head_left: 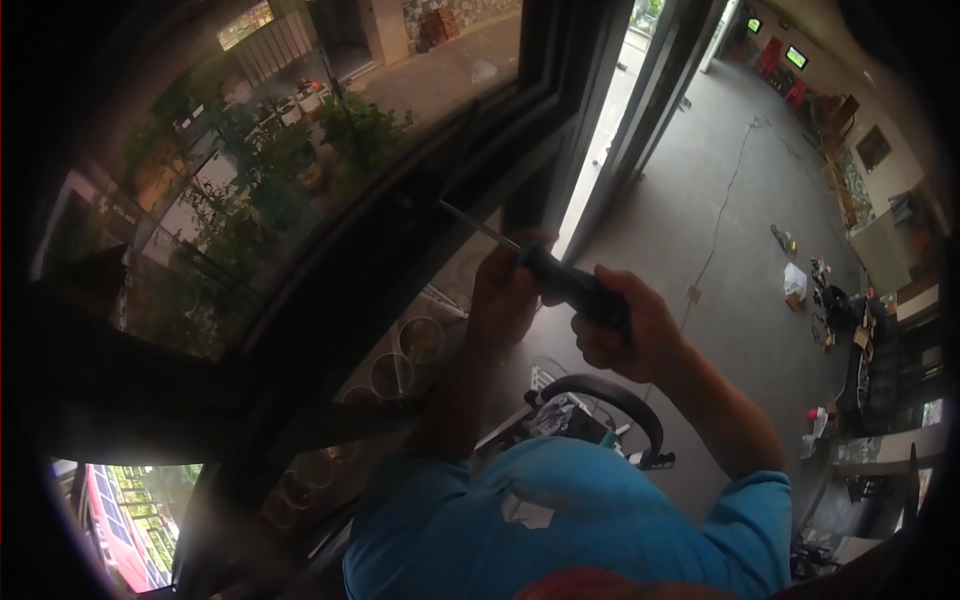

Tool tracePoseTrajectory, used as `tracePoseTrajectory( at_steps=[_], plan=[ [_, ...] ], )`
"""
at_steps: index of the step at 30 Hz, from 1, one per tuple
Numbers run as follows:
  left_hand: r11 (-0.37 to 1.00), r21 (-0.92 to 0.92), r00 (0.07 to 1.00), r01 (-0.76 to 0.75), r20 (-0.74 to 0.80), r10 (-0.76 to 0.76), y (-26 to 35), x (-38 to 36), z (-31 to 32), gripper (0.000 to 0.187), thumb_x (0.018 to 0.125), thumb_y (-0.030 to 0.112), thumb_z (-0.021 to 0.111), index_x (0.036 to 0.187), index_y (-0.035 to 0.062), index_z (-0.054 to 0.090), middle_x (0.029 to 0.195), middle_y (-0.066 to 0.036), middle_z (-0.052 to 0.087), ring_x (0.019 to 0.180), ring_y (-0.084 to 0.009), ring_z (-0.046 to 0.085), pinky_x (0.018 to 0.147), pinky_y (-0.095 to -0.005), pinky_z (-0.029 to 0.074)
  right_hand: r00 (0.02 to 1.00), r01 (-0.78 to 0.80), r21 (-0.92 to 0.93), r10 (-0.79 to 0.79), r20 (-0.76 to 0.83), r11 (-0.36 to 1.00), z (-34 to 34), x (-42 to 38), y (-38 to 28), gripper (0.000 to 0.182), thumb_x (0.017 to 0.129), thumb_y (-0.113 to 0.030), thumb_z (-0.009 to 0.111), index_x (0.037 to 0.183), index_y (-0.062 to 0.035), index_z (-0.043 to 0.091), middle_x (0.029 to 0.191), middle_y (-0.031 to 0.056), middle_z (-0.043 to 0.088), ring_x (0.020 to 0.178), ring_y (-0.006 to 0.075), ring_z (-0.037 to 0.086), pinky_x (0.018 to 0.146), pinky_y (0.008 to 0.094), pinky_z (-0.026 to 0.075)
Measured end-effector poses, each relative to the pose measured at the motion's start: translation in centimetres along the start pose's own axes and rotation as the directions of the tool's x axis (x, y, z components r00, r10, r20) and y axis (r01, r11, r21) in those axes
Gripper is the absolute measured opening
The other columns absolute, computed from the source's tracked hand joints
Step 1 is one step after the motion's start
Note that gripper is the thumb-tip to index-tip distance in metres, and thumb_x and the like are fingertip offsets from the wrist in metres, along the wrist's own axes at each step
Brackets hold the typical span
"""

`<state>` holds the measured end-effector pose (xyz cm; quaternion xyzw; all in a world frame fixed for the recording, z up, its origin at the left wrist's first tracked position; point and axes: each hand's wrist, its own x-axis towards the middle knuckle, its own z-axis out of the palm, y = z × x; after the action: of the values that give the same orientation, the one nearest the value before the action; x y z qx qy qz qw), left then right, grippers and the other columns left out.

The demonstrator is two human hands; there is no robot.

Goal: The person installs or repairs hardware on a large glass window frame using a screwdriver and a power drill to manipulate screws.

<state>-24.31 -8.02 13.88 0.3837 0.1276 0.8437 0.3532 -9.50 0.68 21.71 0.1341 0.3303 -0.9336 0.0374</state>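
Observation:
A screwdriver [575,285] with a dark, blue-tinted handle and a long metal shaft points up and to the left. Its tip meets the dark frame [385,235] of a glazed door or window panel. My right hand [640,325] is wrapped round the rear of the handle. At the front of the handle, where the shaft begins, my left hand [505,295] closes its fingers around the tool. Whatever the tip touches on the frame is too dark to make out.
The glass pane [270,190] shows plants and a yard. Below my hands stands a black curved bar [610,392] beside metal parts. Tools and a white bag [795,280] lie on the grey floor [740,200] to the right. A bright gap [592,165] runs along the frame.

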Motion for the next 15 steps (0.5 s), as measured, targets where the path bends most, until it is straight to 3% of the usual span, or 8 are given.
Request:
tracePoseTrajectory(
  at_steps=[2,3,4,6,7,13,14,15],
  plan=[
    [0.995,0.082,0.995,-0.053,-0.085,0.06,0.1,-0.2,-0.1,0.053,0.092,0.032,0.065,0.127,-0.0055,0.05,0.099,-0.006,0.062,0.086,-0.0106,0.06,0.073,-0.0243,0.048,0.953,0.206,-0.564,-0.295,-0.069,0.8,1.2,-0.6,0.3,0.04,0.099,-0.044,0.042,0.092,-0.007,0.056,0.057,0.0027,0.052,0.043,0.01,0.043,0.04,0.0236,0.031],
    [0.972,0.199,0.979,-0.123,-0.135,0.152,0.4,-0.1,0.6,0.054,0.093,0.032,0.064,0.128,-0.0056,0.049,0.103,-0.008,0.063,0.089,-0.0121,0.062,0.076,-0.0251,0.05,0.799,0.328,-0.879,-0.598,0.062,0.347,1.1,-0.6,0.9,0.035,0.095,-0.038,0.054,0.102,-0.0038,0.055,0.06,0.005,0.056,0.043,0.0151,0.05,0.042,0.0274,0.038],
    [0.981,0.172,0.985,-0.091,-0.126,0.114,0.4,-0.3,-0.1,0.055,0.092,0.033,0.064,0.129,-0.0061,0.048,0.105,-0.01,0.064,0.09,-0.0127,0.063,0.078,-0.0259,0.051,0.637,0.32,-0.906,-0.644,0.422,-0.277,1.8,-1.0,0.3,0.039,0.088,-0.032,0.065,0.109,-0.001,0.053,0.062,0.008,0.058,0.047,0.0202,0.057,0.045,0.0319,0.045],
    [0.987,0.154,0.99,-0.039,-0.13,0.059,0.7,-0.2,-0.7,0.057,0.092,0.033,0.064,0.129,-0.0065,0.047,0.107,-0.011,0.064,0.091,-0.0133,0.063,0.08,-0.0266,0.052,0.621,0.296,-0.875,-0.619,0.481,-0.384,1.2,-0.5,0.3,0.039,0.086,-0.031,0.068,0.107,-0.002,0.055,0.057,0.0079,0.055,0.049,0.0222,0.06,0.045,0.0331,0.046],
    [0.994,0.107,0.994,-0.034,-0.099,0.045,1.0,-0.3,-0.3,0.057,0.092,0.033,0.064,0.129,-0.0073,0.046,0.107,-0.011,0.064,0.091,-0.0137,0.064,0.081,-0.0269,0.052,0.683,0.382,-0.915,-0.627,0.376,-0.133,1.1,-0.6,0.8,0.037,0.087,-0.033,0.066,0.106,-0.0028,0.055,0.055,0.0062,0.052,0.049,0.021,0.06,0.044,0.0325,0.045],
    [0.995,0.091,0.999,0.036,0.023,-0.039,1.9,0.1,-2.3,0.057,0.098,0.042,0.051,0.132,-0.0029,0.044,0.116,-0.011,0.059,0.105,-0.0214,0.062,0.088,-0.0346,0.053,0.674,0.399,-0.896,-0.725,0.141,0.196,-0.1,-0.5,2.3,0.037,0.09,-0.038,0.061,0.092,-0.0012,0.059,0.062,0.0111,0.062,0.058,0.0202,0.067,0.048,0.0301,0.048],
    [0.994,0.104,0.999,0.021,-0.039,-0.017,2.1,-0.2,-2.2,0.057,0.099,0.045,0.046,0.133,-0.0018,0.044,0.115,-0.011,0.06,0.104,-0.0215,0.062,0.087,-0.0348,0.054,0.376,0.319,-0.823,-0.735,0.565,-0.469,-0.9,-0.2,1.4,0.034,0.087,-0.035,0.062,0.091,-0.0009,0.059,0.067,0.0142,0.064,0.058,0.0223,0.068,0.05,0.0316,0.05],
    [0.992,0.118,0.999,0.035,-0.045,-0.03,2.4,-0.4,-2.2,0.057,0.099,0.045,0.046,0.133,-0.0018,0.044,0.115,-0.011,0.06,0.104,-0.0215,0.062,0.087,-0.0348,0.054,0.372,0.327,-0.829,-0.745,0.554,-0.453,-0.7,-0.5,1.2,0.034,0.087,-0.035,0.062,0.091,-0.0009,0.059,0.067,0.0142,0.064,0.058,0.0223,0.068,0.05,0.0316,0.05]
  ],
)
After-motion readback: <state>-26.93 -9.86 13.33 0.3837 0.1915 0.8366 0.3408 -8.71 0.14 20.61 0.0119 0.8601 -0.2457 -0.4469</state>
